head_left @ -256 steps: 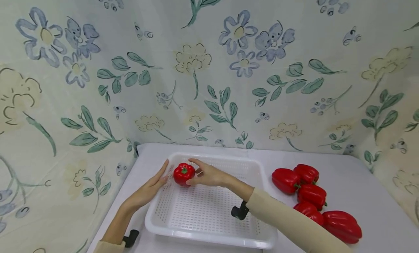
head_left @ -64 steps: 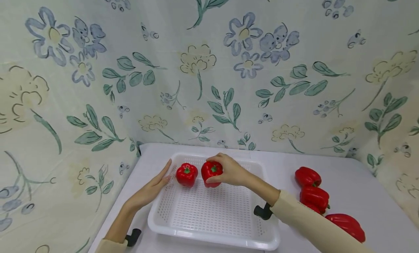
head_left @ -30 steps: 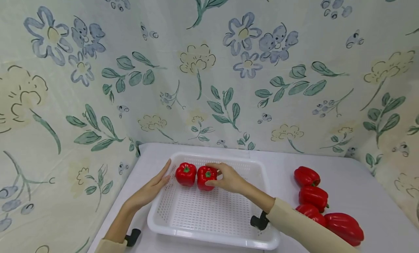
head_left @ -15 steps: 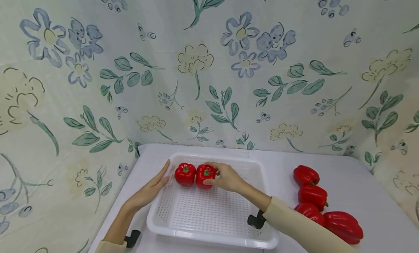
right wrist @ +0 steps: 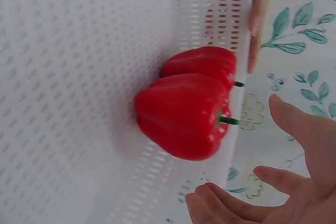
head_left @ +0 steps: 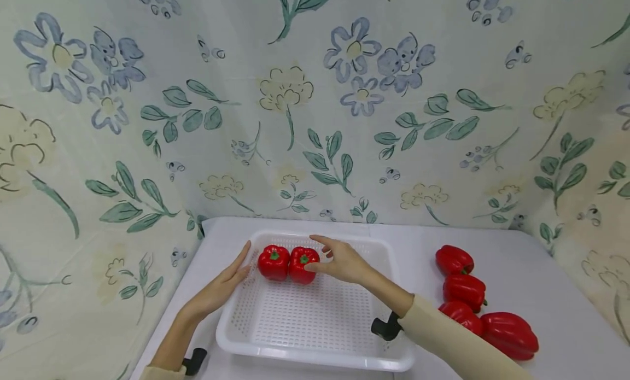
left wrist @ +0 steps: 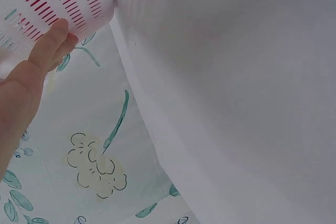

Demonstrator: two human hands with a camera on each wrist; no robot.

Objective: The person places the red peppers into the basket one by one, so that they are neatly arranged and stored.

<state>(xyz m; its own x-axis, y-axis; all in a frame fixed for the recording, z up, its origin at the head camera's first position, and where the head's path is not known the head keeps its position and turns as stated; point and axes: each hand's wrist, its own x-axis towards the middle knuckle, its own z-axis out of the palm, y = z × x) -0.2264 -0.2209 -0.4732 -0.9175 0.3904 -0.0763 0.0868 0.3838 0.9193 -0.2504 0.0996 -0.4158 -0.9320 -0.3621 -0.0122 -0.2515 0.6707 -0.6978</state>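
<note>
Two red bell peppers with green stems stand side by side at the back left inside a white perforated basket (head_left: 315,363). My right hand (head_left: 342,261) hovers by the right-hand bell pepper (head_left: 301,270), thumb and fingers spread apart; the right wrist view shows a gap between this hand (right wrist: 294,171) and the pepper (right wrist: 181,114). The left-hand bell pepper (head_left: 273,264) touches its neighbour. Against the basket's left outer wall rests my left hand (head_left: 214,295), fingers straight. In the left wrist view, that hand's fingertips (left wrist: 60,27) touch the slotted wall.
Several more red bell peppers (head_left: 464,291) lie on the white table (head_left: 512,270) to the right of the basket. A floral curtain (head_left: 315,112) hangs behind the table and along its sides.
My right hand brought a second bell pepper into the basket, set it against the first and let go, its fingers now spread. My left hand stays at the basket's left side.
</note>
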